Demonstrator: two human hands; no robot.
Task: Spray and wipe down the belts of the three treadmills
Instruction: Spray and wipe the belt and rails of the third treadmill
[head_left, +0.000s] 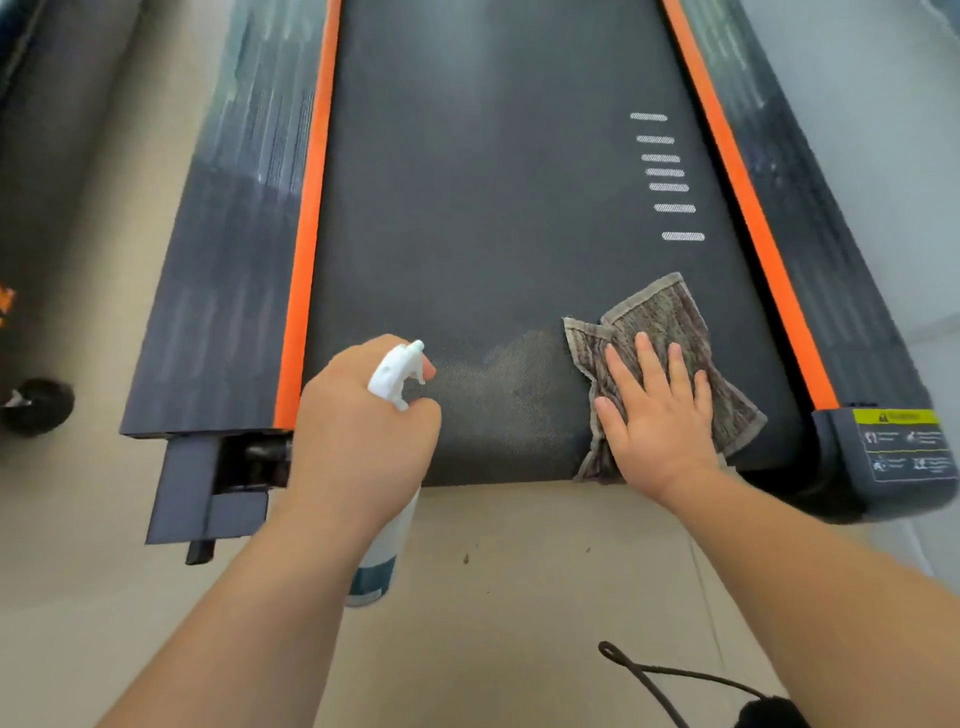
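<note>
Belt of the treadmill lies straight ahead, wet patch at its near end. Left hand wrapped round spray bottle, finger on trigger. Right hand flat, fingers straight, pressing rag on belt's near right part (beside orange rail). Step: spray-and-wipe, likely early. Next: drag rag left across patch.

Likely a gym or exercise room: treadmill under the right hand, part of another machine well left of the left hand, beige tiled floor beneath.
</note>
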